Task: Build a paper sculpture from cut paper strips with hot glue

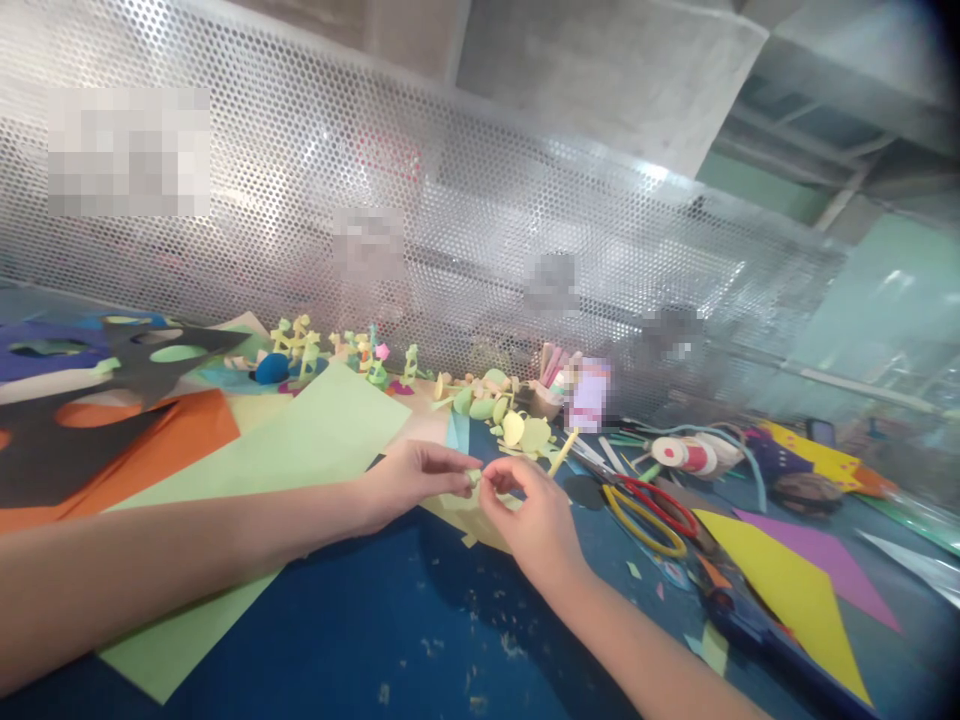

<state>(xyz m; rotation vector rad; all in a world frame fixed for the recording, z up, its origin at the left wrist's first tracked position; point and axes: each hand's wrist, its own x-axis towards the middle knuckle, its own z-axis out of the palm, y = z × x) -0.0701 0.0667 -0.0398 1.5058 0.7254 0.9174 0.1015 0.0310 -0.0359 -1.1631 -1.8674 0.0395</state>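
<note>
Near the middle of the view my left hand [420, 472] pinches a tiny pale green piece [472, 480] between thumb and fingertips. My right hand [531, 510] meets it from the other side, its thumb and forefinger pressed together at the edge of the piece. The piece is too small to name more exactly. Beneath my left forearm lies a large light green sheet [315, 440]. Under both hands is a pale yellowish sheet [469, 520], partly covered by them. Just beyond the hands are several yellow-green cut discs [513, 428].
Red- and yellow-handled scissors [649, 515] lie at right, near a dark-handled tool [780, 650], a thread spool [684, 455] and yellow paper [787, 590]. Small green figures [304, 345] stand along the back before a perforated metal screen [450, 230]. Orange sheets [184, 440] lie left on the blue table [337, 640].
</note>
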